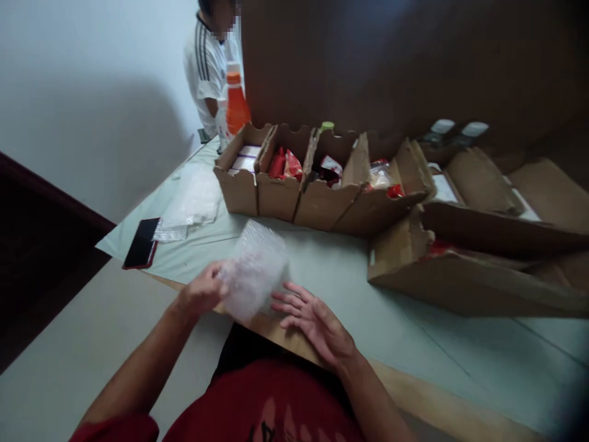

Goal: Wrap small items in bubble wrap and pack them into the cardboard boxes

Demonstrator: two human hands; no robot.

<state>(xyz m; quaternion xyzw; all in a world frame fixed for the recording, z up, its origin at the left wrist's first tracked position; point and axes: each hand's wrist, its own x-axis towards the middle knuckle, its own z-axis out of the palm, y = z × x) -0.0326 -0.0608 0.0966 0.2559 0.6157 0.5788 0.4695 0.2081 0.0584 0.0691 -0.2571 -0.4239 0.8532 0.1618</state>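
Observation:
My left hand [202, 293] grips one edge of a clear bubble-wrap bag [254, 270], held up just above the near edge of the pale green table [331, 270]. My right hand [313, 319] hovers beside the bag's lower right with its fingers spread, touching or nearly touching it. Motion blurs the bag, so I cannot see whether anything is inside.
A stack of bubble-wrap bags [193, 202] and a dark phone [142, 243] lie at the left. Behind stands a row of open cardboard boxes [317, 184] with red packets; a larger box [460, 258] lies at the right. A person in a white shirt [205, 67] and an orange bottle [237, 107] are at the far end.

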